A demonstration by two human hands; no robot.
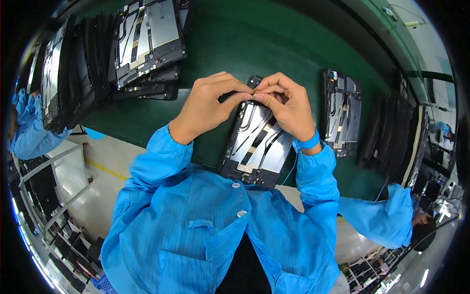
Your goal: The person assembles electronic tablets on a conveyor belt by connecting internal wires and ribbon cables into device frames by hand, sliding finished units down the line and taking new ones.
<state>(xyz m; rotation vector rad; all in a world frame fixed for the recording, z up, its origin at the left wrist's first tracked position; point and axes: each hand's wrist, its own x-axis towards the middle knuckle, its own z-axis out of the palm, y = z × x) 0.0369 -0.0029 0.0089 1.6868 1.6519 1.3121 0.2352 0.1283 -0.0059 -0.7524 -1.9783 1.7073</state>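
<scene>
your left hand (210,100) and right hand (289,104) pinch a tiny piece (254,91), too small to identify, at the far end of the opened device (259,142) on the green bench (235,49).

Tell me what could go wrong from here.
The open device lies close to the green table's near edge, so a bump might shift it off. The cord from the right hand's wristband hangs beside it and could snag. The pile at upper left is unevenly stacked and might slide.

Electronics workshop: stacked tablet-like devices (164,29)
</scene>
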